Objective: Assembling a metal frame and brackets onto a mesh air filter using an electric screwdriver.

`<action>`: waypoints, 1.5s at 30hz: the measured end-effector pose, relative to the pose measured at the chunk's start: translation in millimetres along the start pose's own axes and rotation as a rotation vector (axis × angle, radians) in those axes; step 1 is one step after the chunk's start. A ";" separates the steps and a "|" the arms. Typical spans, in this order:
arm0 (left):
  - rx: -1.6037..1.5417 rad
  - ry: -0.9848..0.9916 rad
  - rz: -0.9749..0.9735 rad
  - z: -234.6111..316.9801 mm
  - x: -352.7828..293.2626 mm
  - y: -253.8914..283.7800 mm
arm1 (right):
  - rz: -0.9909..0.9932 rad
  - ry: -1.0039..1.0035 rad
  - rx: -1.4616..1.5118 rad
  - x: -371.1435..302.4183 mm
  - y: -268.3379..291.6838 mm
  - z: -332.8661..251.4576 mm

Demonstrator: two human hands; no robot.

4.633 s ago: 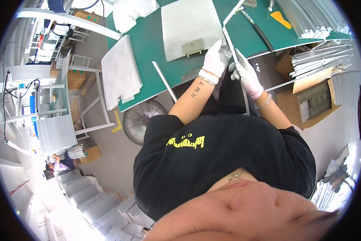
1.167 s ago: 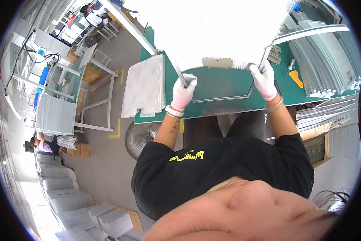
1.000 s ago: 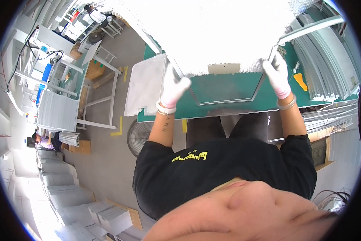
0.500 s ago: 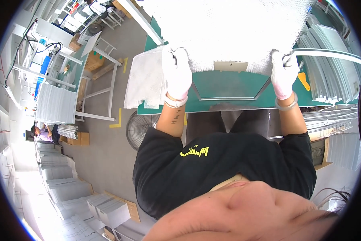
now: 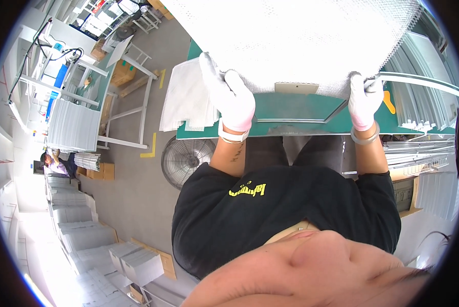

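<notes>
My left hand (image 5: pixel 231 97) and right hand (image 5: pixel 365 100), both in white gloves, each clench a lower corner of the white mesh panel (image 5: pixel 296 38), raised across the top of the frame above the green desk (image 5: pixel 301 110). A thin metal frame (image 5: pixel 337 110) lies beneath, white sheets (image 5: pixel 186 100) at the desk's left edge, and open floor and a fan (image 5: pixel 186 161) lower left.

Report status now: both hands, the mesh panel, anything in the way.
Left hand and right hand gripping white mesh panel by its near edge. Panel held over green table. Metal frame lies beneath.
</notes>
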State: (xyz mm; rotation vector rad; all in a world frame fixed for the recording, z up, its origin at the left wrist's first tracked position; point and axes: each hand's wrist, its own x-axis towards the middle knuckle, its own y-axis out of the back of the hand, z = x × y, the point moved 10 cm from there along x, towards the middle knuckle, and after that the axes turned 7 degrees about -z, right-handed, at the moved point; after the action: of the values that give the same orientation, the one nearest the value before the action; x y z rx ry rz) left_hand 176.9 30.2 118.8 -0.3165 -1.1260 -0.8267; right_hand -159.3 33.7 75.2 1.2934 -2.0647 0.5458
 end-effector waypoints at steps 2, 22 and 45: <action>0.222 -0.133 0.005 16.3 0.3 7.0 | 0.001 -0.007 0.007 -1.2 3.6 1.3; -0.091 0.111 -0.368 -9.6 11.2 11.2 | -0.060 0.030 -0.060 -13.4 10.8 2.7; -0.529 0.167 -0.284 -45.7 -26.2 -14.3 | -0.101 -0.081 0.054 -11.9 3.0 18.4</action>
State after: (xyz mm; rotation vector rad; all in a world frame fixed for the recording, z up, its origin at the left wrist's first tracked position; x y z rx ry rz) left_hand 192.5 3.9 73.6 -0.5205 -0.7908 -1.3800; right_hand -163.6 30.9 53.7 1.4645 -2.0490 0.5154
